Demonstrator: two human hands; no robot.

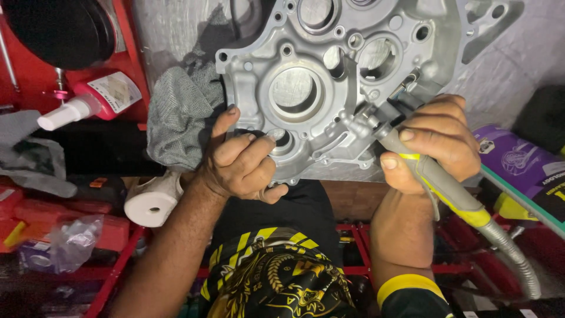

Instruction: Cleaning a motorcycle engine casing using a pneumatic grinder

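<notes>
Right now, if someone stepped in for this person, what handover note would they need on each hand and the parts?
Left hand: steadies the lower edge of the grey metal engine casing, thumb up on its face, fingers curled under the rim.
Right hand: closed around a grey and yellow hand tool with a ribbed hose; its tip is pressed to the casing's lower right edge.
Casing: face up on a pale cloth-covered surface, bores open and empty.
Nearby: grey rag beside the casing's left edge, red squeeze bottle farther left, white paper roll below the rag.
Whether the tool is running cannot be told.
</notes>
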